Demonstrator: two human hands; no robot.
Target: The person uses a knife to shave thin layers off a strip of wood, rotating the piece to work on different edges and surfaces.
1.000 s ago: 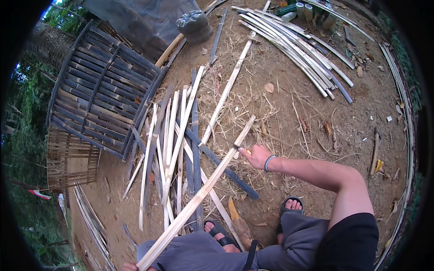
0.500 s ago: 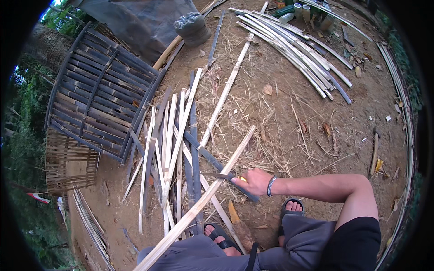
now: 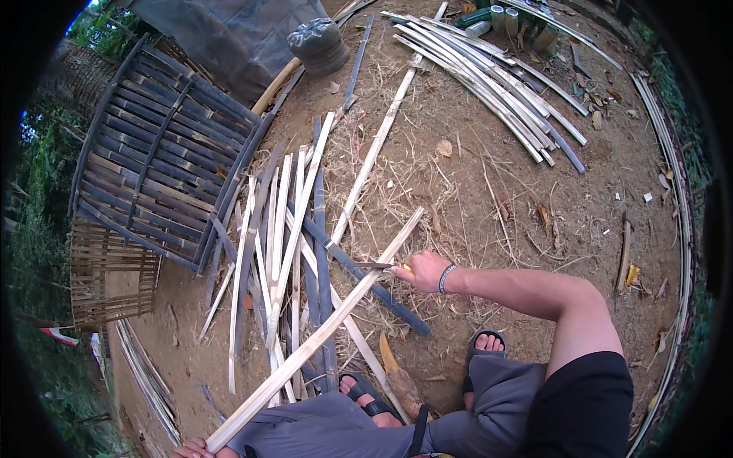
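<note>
Right hand [image 3: 426, 272] on the knife [image 3: 376, 265] now, a firm grip, fingers closed round its yellow handle! The blade sits crosswise over the pale strip [image 3: 321, 333], just short of its far end; whether the edge bites, I can't tell from here. And that strip runs slantwise, from near left up toward the middle, passing over the person's gray trousers [image 3: 321, 416]. Down at the near left, the left hand [image 3: 197, 450] has its grip closed on the strip's near end, partly out of sight.

Any lettering to call? On the far right there's a green bottle [image 3: 472, 17], with a clear bottle [image 3: 479, 29] just beside it, and any print is too small to make out. Over on the far left, a red-and-white cloth [image 3: 59, 334], too blurred to read! The patterned wristband [image 3: 444, 278] circles the right wrist, its markings too fine for me. Left of the knife, a loose heap of strips [image 3: 298, 221] on the bare ground, beside a dark slatted rack [image 3: 164, 153].
</note>
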